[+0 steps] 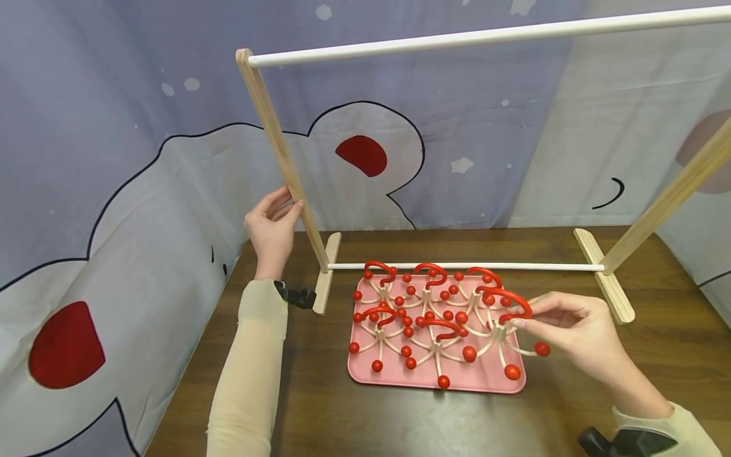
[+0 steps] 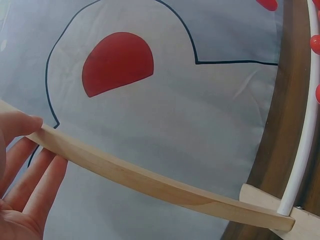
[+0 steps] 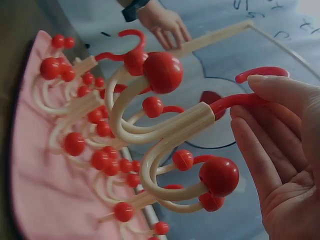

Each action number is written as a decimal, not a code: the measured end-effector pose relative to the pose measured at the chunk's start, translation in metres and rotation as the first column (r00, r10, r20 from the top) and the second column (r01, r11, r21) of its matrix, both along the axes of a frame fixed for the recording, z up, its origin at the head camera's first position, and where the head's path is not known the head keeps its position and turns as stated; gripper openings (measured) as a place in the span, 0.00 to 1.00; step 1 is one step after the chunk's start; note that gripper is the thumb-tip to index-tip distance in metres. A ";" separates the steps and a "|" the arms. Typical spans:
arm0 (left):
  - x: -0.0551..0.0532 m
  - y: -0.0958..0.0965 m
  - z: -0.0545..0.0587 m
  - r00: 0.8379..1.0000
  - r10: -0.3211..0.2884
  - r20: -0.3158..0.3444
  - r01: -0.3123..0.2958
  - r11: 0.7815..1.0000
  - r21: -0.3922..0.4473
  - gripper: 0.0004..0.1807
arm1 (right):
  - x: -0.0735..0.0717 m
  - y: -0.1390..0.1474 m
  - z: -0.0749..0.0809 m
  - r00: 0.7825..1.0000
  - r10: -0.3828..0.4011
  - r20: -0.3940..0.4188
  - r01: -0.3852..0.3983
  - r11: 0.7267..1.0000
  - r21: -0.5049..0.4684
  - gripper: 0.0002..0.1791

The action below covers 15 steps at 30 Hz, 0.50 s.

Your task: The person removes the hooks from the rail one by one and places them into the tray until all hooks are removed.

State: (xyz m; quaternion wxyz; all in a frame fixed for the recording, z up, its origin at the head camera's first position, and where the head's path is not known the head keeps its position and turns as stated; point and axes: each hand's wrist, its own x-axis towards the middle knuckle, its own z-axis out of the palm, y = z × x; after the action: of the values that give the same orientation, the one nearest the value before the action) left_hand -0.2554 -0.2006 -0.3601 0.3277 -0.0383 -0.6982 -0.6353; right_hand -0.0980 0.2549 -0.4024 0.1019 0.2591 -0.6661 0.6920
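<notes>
My left hand [image 1: 271, 235] pinches the left wooden upright [image 1: 278, 141] of a rack, partway up its length. In the left wrist view the thumb lies on one side of that post and the fingers on the other. My right hand [image 1: 579, 330] holds a hook hanger [image 3: 187, 122] by its red top hook, thumb against fingers. Cream curved arms tipped with red balls spread from its stem. It hangs over the right side of a pink tray [image 1: 400, 381], where several similar hangers [image 1: 436, 348] stand with their red hooks up.
A white rod [image 1: 457, 40] joins the uprights across the top, and a lower rod [image 1: 462, 266] runs behind the tray. The right upright [image 1: 665, 200] rises from a wooden foot [image 1: 617, 298]. A printed curtain [image 1: 171, 190] encloses the brown table [image 1: 320, 406] at back and left.
</notes>
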 end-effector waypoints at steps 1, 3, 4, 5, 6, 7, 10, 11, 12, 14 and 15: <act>0.000 0.000 0.000 1.000 0.001 0.000 -0.001 1.000 -0.001 0.18 | 0.001 -0.001 -0.004 1.000 0.004 0.012 -0.004 1.000 0.009 0.17; 0.000 0.000 0.000 1.000 0.002 -0.001 -0.002 1.000 -0.002 0.18 | 0.002 -0.003 -0.011 0.999 0.007 0.031 -0.008 1.000 0.027 0.17; 0.000 0.000 0.000 1.000 0.002 -0.001 -0.002 1.000 -0.002 0.18 | 0.003 -0.004 -0.015 0.999 0.006 0.043 -0.007 0.999 0.031 0.17; 0.000 0.000 0.000 1.000 0.001 -0.001 -0.001 1.000 -0.001 0.18 | 0.003 -0.005 -0.018 0.999 0.001 0.054 -0.003 0.999 0.039 0.16; 0.000 0.000 0.000 1.000 0.001 -0.001 -0.001 1.000 -0.001 0.18 | 0.004 -0.006 -0.022 0.998 0.001 0.063 -0.004 0.999 0.042 0.16; 0.001 0.000 0.000 1.000 0.001 -0.002 -0.001 1.000 -0.002 0.18 | 0.004 -0.006 -0.025 0.997 -0.007 0.074 0.003 0.998 0.057 0.16; 0.001 0.000 0.000 1.000 0.001 -0.002 -0.001 1.000 -0.004 0.18 | 0.005 -0.008 -0.034 0.995 -0.018 0.093 0.013 0.999 0.049 0.15; 0.000 0.000 0.000 1.000 0.002 -0.002 -0.002 1.000 -0.004 0.18 | 0.006 -0.008 -0.037 0.994 -0.024 0.103 0.018 0.998 0.054 0.15; 0.000 0.000 0.000 1.000 0.003 -0.002 -0.003 1.000 -0.003 0.18 | 0.006 -0.009 -0.039 0.993 -0.030 0.116 0.023 0.998 0.055 0.15; 0.000 0.000 0.000 1.000 0.002 -0.002 -0.002 1.000 -0.004 0.18 | 0.008 -0.009 -0.045 0.988 -0.049 0.144 0.040 0.997 0.061 0.14; 0.000 0.000 0.000 1.000 0.002 -0.003 -0.002 1.000 -0.004 0.18 | 0.008 -0.010 -0.048 0.986 -0.059 0.159 0.049 0.997 0.064 0.14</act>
State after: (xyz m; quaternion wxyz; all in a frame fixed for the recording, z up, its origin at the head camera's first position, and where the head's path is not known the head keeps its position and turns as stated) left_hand -0.2550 -0.2004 -0.3604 0.3291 -0.0392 -0.6992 -0.6334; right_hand -0.0896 0.2450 -0.4500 0.0589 0.1872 -0.6993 0.6874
